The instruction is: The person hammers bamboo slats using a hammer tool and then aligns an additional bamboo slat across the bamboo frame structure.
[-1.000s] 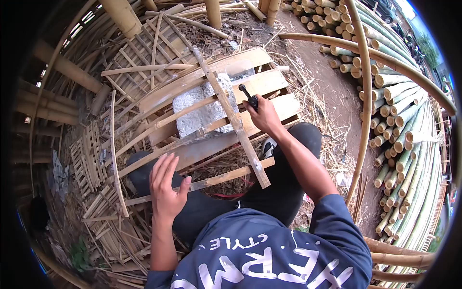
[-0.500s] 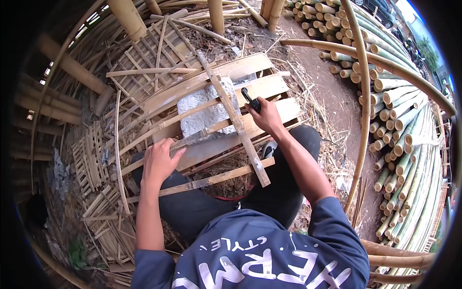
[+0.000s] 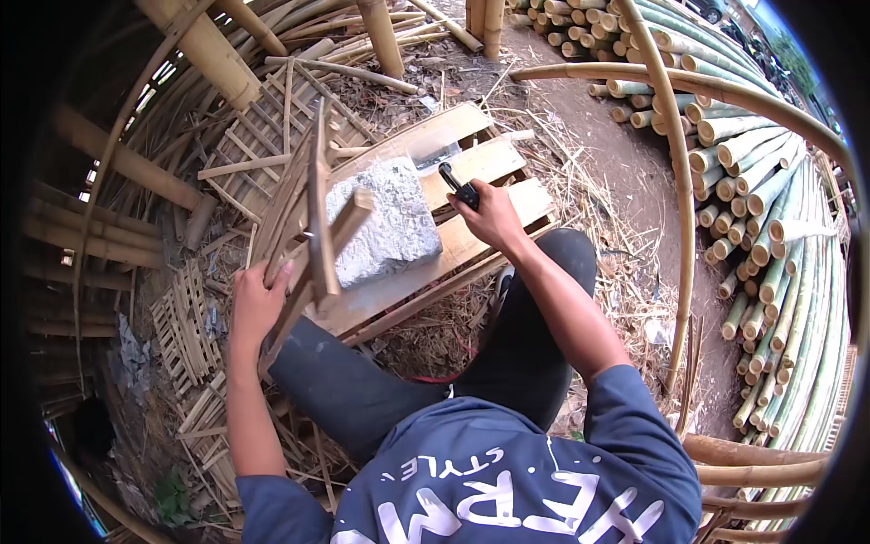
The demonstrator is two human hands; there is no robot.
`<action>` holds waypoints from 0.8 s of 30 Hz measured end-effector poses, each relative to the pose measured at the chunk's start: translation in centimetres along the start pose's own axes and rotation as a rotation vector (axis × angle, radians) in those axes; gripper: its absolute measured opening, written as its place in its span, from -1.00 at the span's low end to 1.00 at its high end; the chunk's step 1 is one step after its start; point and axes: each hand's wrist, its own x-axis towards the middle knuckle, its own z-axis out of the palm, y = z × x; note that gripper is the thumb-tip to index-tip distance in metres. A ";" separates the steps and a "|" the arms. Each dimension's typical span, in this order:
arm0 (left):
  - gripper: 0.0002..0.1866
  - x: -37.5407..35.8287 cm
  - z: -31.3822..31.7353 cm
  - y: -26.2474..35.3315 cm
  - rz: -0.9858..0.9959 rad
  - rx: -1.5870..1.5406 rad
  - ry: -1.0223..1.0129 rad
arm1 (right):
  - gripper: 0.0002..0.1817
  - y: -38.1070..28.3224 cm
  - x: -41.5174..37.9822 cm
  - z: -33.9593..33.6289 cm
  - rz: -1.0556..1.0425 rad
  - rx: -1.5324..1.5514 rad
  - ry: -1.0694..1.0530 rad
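Observation:
My left hand (image 3: 257, 304) is closed round a frame of bamboo slats (image 3: 321, 208), at its near left side. The frame stands tilted up on edge, its slats seen nearly end-on. Behind and to the right of it, a rough whitish stone block (image 3: 385, 222) rests on a low wooden plank platform (image 3: 471, 238). In my right hand (image 3: 494, 216) is a short black-handled tool (image 3: 464, 192) with a narrow dark head, held over the planks right of the block. Its exact kind is unclear.
A large stack of cut bamboo poles (image 3: 770, 236) lies on the right, behind a bent bamboo rail (image 3: 675, 181). Slatted bamboo panels (image 3: 245, 150) and loose strips lie at the left. Thick bamboo posts (image 3: 381, 38) rise at the back. A small clear packet (image 3: 439, 157) lies on the far planks.
The slat frame, which lay across the block, has been tipped up and pulled left by my left hand, baring the block. My right hand still holds the tool, slightly lower.

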 end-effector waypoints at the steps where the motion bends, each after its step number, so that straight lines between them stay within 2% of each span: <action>1: -0.52 0.2 -0.3 -0.9 -0.037 0.000 0.069 | -0.56 0.1 0.0 -0.1 -0.013 0.002 0.006; 3: -0.50 0.3 -0.7 -1.7 -0.115 0.000 0.212 | -0.56 0.1 0.1 -0.2 0.010 0.006 0.004; 10: -0.50 -0.2 -5.2 -2.7 -0.081 -0.215 0.186 | -0.56 0.4 -0.2 -0.8 0.007 -0.010 0.029; 16: -0.55 -1.6 -7.1 -0.6 -0.088 -0.441 0.123 | -0.58 0.2 -0.8 -1.7 0.014 0.005 0.042; 21: -0.56 -3.2 -8.1 -0.2 -0.053 -0.476 0.121 | -0.58 0.5 -1.3 -2.2 -0.001 0.006 0.056; 24: -0.57 -4.1 -8.8 0.0 -0.022 -0.345 0.123 | -0.58 0.9 -1.6 -2.6 -0.002 0.012 0.061</action>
